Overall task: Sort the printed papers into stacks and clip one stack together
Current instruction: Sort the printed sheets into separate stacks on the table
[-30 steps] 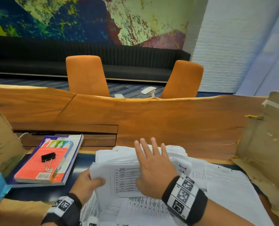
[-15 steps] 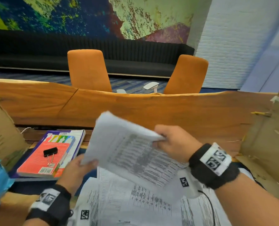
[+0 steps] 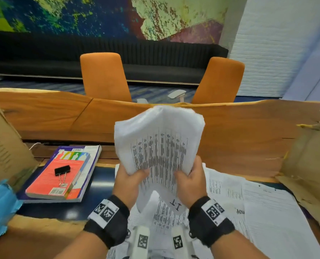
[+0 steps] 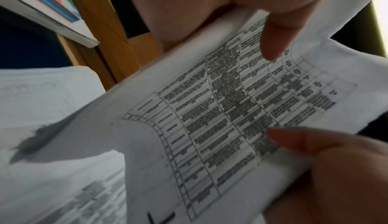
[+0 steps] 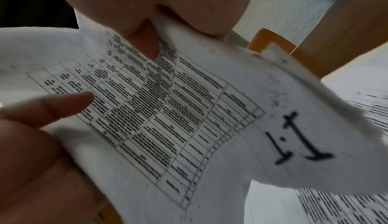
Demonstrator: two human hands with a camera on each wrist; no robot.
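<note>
A thick stack of printed papers [image 3: 160, 139] with tables stands nearly upright above the table, bowed in the middle, a handwritten "1.1" at its lower corner. My left hand [image 3: 130, 181] grips its left edge, thumb on the printed face. My right hand [image 3: 190, 181] grips the right edge the same way. The wrist views show the stack [image 4: 220, 119] [image 5: 168, 119] close up with both thumbs on the sheet. More loose printed sheets [image 3: 248, 208] lie flat on the table beneath. A black binder clip [image 3: 62, 170] rests on a red book [image 3: 54, 176] at the left.
The red book lies on a larger purple one on a dark blue mat [image 3: 99, 184]. Cardboard flaps stand at the left [image 3: 4, 150] and right [image 3: 308, 165] edges. The wooden table [image 3: 239, 139] stretches behind, with two orange chairs [image 3: 104, 75] beyond it.
The stack lay on the table under my right hand. I lifted it, and now both hands hold it upright by its side edges.
</note>
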